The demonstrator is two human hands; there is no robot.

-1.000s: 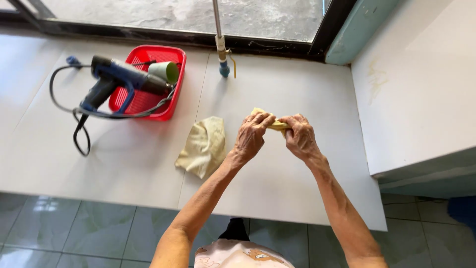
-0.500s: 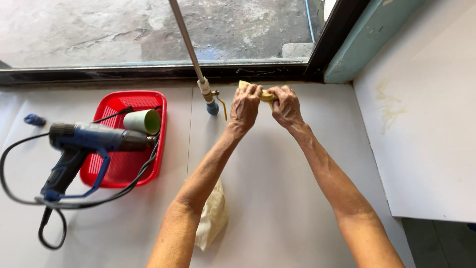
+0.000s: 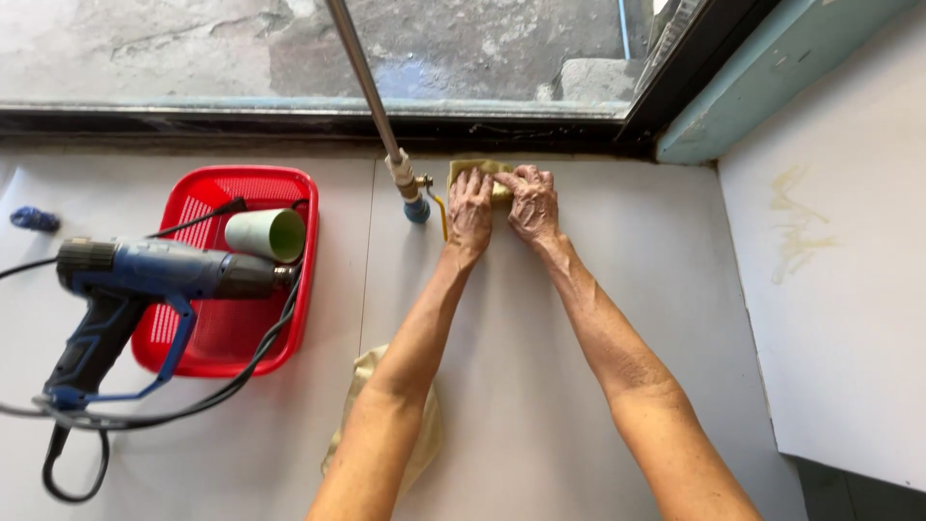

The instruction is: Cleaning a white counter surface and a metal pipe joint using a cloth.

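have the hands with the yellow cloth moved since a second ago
Yes. Both hands, left and right, carried the yellow cloth away from the body, from mid-counter to the window frame, beside the pipe valve.

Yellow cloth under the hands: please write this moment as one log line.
left hand: pressing yellow cloth | right hand: pressing same cloth | place: white surface by window | nearby: pipe valve, red basket, heat gun
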